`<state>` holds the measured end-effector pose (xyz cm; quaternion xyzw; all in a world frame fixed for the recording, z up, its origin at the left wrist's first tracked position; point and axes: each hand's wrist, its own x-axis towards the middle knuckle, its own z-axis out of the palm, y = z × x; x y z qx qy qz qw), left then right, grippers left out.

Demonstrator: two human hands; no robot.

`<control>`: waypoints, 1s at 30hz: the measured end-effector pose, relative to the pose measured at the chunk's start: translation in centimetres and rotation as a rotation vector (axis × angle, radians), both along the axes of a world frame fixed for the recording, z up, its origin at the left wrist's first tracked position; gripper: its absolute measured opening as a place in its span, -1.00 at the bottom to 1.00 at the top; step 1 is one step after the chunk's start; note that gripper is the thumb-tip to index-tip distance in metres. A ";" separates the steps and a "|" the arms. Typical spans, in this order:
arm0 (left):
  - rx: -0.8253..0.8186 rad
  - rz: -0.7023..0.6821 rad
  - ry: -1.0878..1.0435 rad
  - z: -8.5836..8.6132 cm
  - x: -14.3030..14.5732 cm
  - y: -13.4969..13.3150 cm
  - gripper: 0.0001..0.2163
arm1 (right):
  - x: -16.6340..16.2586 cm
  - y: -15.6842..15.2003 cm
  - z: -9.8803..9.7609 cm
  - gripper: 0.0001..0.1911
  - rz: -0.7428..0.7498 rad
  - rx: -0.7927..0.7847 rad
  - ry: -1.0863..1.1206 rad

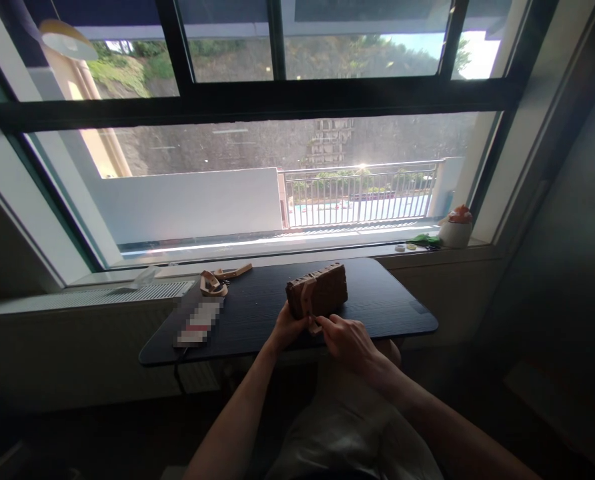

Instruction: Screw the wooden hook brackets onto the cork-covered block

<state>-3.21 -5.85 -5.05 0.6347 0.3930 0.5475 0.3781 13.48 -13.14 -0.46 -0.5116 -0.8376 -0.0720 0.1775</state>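
Observation:
A brown, box-shaped bag (330,290) with a bumpy surface is tilted up over the front half of the dark table. A tan strap (307,298) runs down its front face near the left end. My left hand (288,328) is closed round the bag's lower left corner. My right hand (348,339) pinches the strap's loose lower end just below the bag. The fingertips of both hands are close together there, and the left fingers behind the bag are hidden.
A coiled tan strap (212,283) lies at the dark table's (392,313) back left. In front of it is a blurred-out flat item (200,323). A white pot (456,230) and green leaves (424,240) stand on the windowsill, with a radiator (142,295) to the left.

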 end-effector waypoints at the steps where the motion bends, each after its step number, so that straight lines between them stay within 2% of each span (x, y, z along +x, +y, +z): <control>1: 0.002 -0.004 -0.002 -0.1 0.0 0.1 -0.56 | 0.0 0.0 0.0 -0.73 -0.001 -0.002 0.000; 13: -0.004 -0.012 -0.006 -0.7 -0.1 0.4 -0.53 | -0.2 -0.3 -0.1 -0.73 -0.028 -0.002 0.002; 22: 0.008 0.055 0.055 -1.4 -0.4 1.1 -0.53 | -1.3 -0.1 -0.7 -0.71 -0.017 0.010 0.011; 24: 0.027 0.062 0.060 -1.3 -0.5 1.2 -0.52 | -1.7 0.3 -1.1 -0.75 -0.023 -0.014 0.186; 26: 0.044 0.054 0.054 -1.3 -0.5 1.2 -0.50 | -1.7 1.0 -1.6 -0.77 -0.045 -0.141 0.516; 28: 0.061 0.040 0.052 -1.4 -0.5 1.2 -0.48 | -1.4 1.8 -2.1 -0.74 -0.075 -0.399 0.892; 30: 0.077 0.036 0.061 -1.5 -0.4 1.2 -0.49 | -1.1 2.5 -2.4 -0.67 -0.093 -0.645 1.131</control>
